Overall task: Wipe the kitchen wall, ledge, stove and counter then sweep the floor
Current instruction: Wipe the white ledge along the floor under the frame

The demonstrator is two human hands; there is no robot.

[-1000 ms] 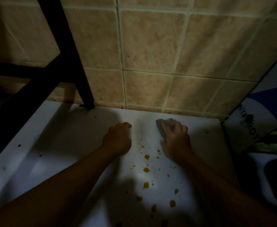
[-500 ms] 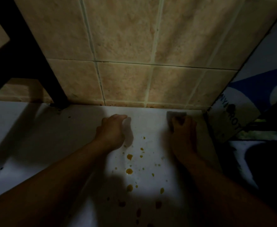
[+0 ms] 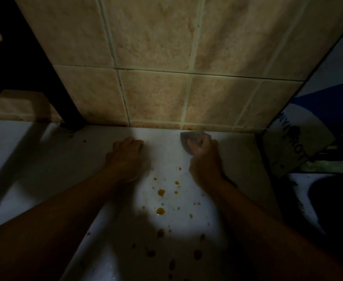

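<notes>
A white counter (image 3: 44, 163) runs below a beige tiled wall (image 3: 156, 57). Several orange drops (image 3: 161, 210) are spattered on the counter between my arms. My right hand (image 3: 204, 161) is shut on a grey sponge (image 3: 187, 139), pressing it flat on the counter close to the foot of the wall. My left hand (image 3: 126, 159) rests on the counter as a loose fist with nothing in it, left of the sponge. The scene is dim, lit by one spot of light.
A black metal frame leg (image 3: 51, 78) stands on the counter at the back left. A printed white and blue board (image 3: 294, 147) leans at the right end of the counter. A dark round shape (image 3: 333, 199) lies lower right.
My right hand has slid the sponge from mid-counter back and to the right, up to the foot of the wall. The view has shifted right and closer. My left hand has stayed put.
</notes>
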